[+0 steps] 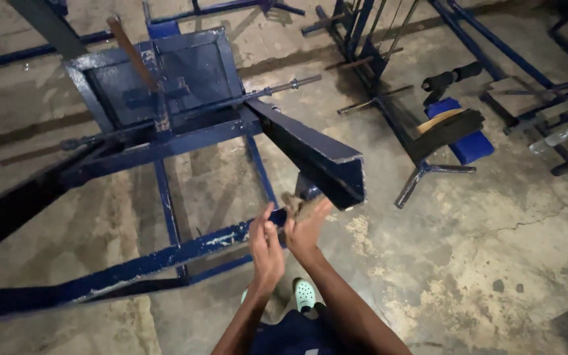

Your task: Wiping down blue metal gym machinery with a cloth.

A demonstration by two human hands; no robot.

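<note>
Beam (310, 154) end overhangs open floor (468, 263) | right hand (305, 227) fingers spread beneath | left hand (265, 246) fingers together

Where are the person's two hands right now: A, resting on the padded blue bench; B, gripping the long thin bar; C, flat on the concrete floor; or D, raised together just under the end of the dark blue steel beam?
D: the left hand and right hand meet just below the end of the beam.

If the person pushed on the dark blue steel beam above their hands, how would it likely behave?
The beam would probably feel stiff and heavy: it looks like thick box-section steel. It likely won't roll or tip, being joined to the blue frame on the concrete floor. The right hand and left hand might find its painted edges hard.
</note>
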